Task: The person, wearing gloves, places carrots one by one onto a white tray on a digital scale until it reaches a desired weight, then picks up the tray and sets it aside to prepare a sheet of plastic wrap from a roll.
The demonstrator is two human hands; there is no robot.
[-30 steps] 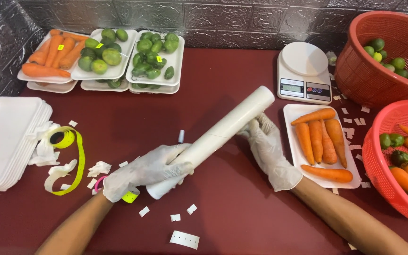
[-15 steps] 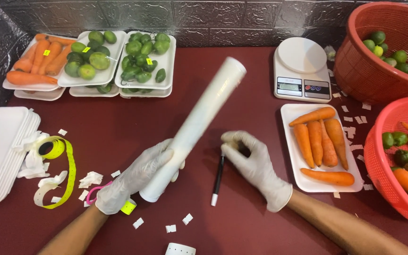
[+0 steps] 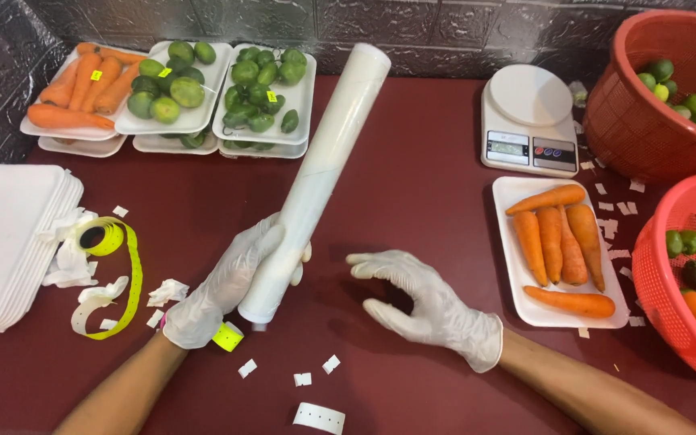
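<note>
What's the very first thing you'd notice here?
The long white roll, standing tilted on the dark red table in the middle, gripped near its bottom by the gloved left hand. The gloved right hand hovers open beside it. Bright orange carrots lie on a white tray to the right, next to red baskets.

You have a white kitchen scale [image 3: 525, 117] by the wall. Beside it, a tray of carrots [image 3: 559, 246] sits near two red baskets [image 3: 654, 105].
</note>
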